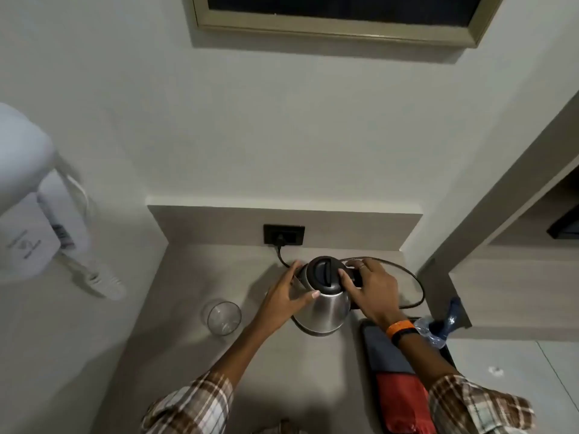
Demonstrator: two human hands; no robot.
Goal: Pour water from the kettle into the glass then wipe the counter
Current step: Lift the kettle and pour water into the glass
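- Head view: left hand (283, 300) steadies the kettle (324, 303), fingers resting open on it.
- Right hand (369, 288) grips its handle.
- Glass (224, 317) looks empty; pouring and wiping the desk (188, 355) remain.

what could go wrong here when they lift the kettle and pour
1. The cord runs from the wall socket and loops behind the kettle; it might snag if the base lifts with it.
2. The glass stands left of the kettle, near the left hand and forearm; a swing could knock it over.
3. The right hand is on the handle by the lid, where steam could escape.
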